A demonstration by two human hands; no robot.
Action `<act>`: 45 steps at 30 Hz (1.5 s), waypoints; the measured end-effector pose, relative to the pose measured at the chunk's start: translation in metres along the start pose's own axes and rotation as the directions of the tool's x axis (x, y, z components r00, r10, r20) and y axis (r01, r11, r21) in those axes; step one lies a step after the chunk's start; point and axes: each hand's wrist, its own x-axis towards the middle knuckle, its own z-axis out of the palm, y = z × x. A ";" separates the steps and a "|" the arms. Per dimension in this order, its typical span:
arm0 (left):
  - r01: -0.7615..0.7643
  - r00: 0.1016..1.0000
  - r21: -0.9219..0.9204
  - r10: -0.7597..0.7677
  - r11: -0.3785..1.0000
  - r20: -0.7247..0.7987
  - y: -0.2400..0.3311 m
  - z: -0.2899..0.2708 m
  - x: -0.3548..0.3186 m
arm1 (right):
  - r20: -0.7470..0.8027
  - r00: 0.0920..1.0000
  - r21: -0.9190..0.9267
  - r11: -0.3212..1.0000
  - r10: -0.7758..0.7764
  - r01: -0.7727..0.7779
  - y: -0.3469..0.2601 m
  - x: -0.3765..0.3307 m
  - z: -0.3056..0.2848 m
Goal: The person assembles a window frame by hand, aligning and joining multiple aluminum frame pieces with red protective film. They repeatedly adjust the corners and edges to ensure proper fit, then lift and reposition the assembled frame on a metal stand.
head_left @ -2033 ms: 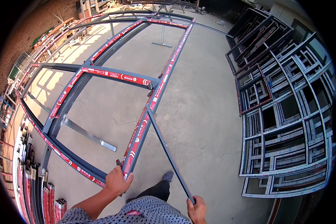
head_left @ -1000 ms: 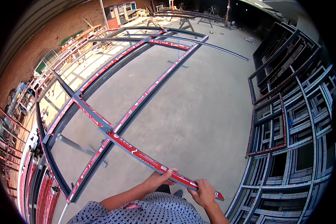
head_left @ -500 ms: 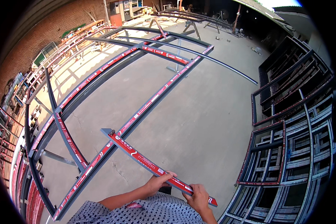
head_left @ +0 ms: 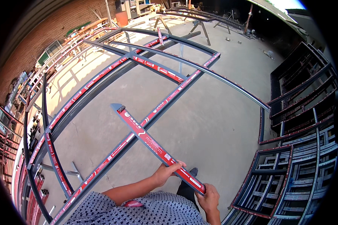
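A grey metal profile bar (head_left: pixel 153 147) with red printed film on its face slants away from me. It crosses over a long red-filmed rail (head_left: pixel 169 100) of a large metal frame, and its angled far tip sticks out beyond that rail. My left hand (head_left: pixel 166 174) is closed around the bar partway along, thumb on top. At the bar's near end my right hand (head_left: pixel 208 197) grips it, fingers wrapped over the end. A small dark piece (head_left: pixel 121 109) sits at the bar's far end.
The frame has a cross member (head_left: pixel 159 68) and a loose-looking curved strip (head_left: pixel 229 84) lying over it. Stacked frames (head_left: pixel 266 180) stand along the right. Trestles (head_left: pixel 201 30) and a brick wall (head_left: pixel 73 18) are farther back. A dark shoe (head_left: pixel 193 171) shows below my hands.
The bar now reaches farther past the rail, pointing more steeply away. My right hand has come to its near end, where a stub stuck out before. The whole view has shifted.
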 end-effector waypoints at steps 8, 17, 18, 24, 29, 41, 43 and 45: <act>-0.029 0.984 -0.094 0.012 0.995 -0.177 0.037 0.069 0.136 | 0.200 0.945 0.022 0.966 -0.258 0.259 0.051 0.220 -0.043; -0.175 0.960 -0.076 0.153 0.982 -0.236 0.130 0.086 0.242 | 0.252 0.846 0.061 0.880 -0.470 0.471 0.050 0.410 -0.083; -0.193 0.960 -0.012 0.186 0.981 -0.211 0.143 0.088 0.256 | 0.234 0.852 0.073 0.882 -0.469 0.465 0.052 0.427 -0.085; -0.316 0.948 0.115 0.310 0.942 0.070 0.213 0.071 0.386 | 0.098 0.963 0.003 0.968 -0.251 0.252 0.056 0.543 -0.093; -0.312 0.948 0.129 0.299 0.941 0.109 0.292 0.049 0.503 | -0.053 0.987 -0.092 0.985 -0.154 0.148 0.065 0.645 -0.096; -0.157 0.841 0.660 0.450 0.735 -0.301 0.438 -0.054 0.700 | -0.016 0.982 -0.087 0.978 0.186 -0.187 0.080 0.764 -0.087; -0.096 0.731 0.771 0.570 0.629 -0.374 0.448 -0.091 0.720 | 0.043 0.978 -0.058 0.978 0.205 -0.203 0.090 0.772 -0.083; 0.001 0.642 0.842 0.646 0.539 -0.414 0.463 -0.120 0.740 | 0.060 0.975 -0.098 0.974 0.212 -0.205 0.094 0.780 -0.084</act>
